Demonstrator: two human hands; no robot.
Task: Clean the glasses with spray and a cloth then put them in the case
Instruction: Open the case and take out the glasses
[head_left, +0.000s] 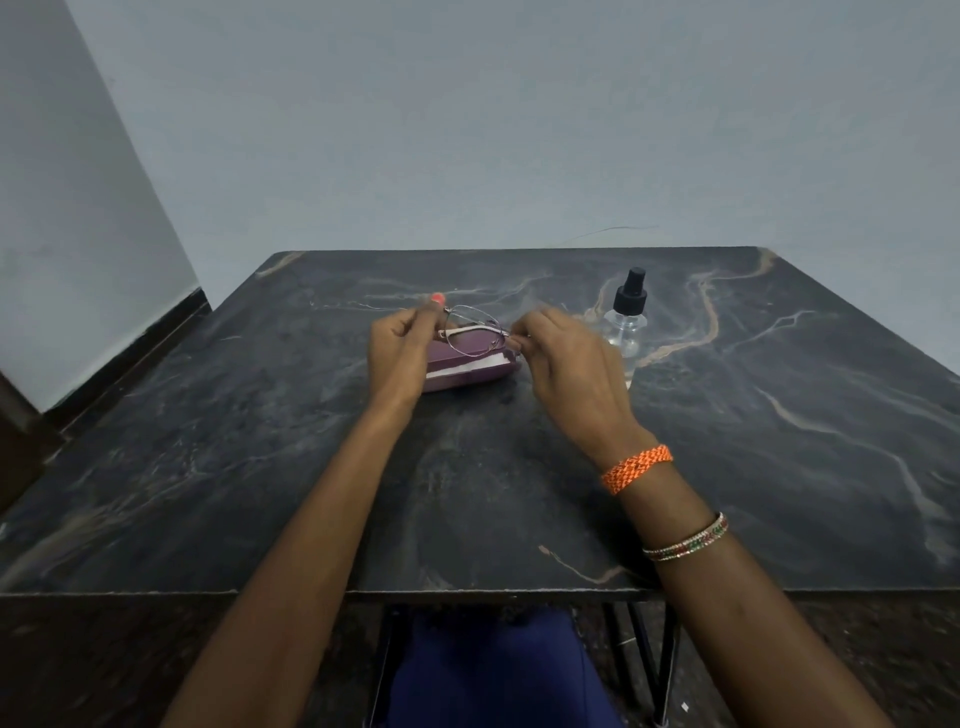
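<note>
Thin metal-framed glasses hang just above a purple case in the middle of the dark marble table. My left hand pinches the frame's left end and my right hand pinches its right end. The case lies open under them, with a white cloth or lining showing along its edge. A clear spray bottle with a black nozzle stands upright just right of my right hand.
Pale walls rise behind the table and at its left. The table's near edge runs across the bottom of the view, above my lap and the black table legs.
</note>
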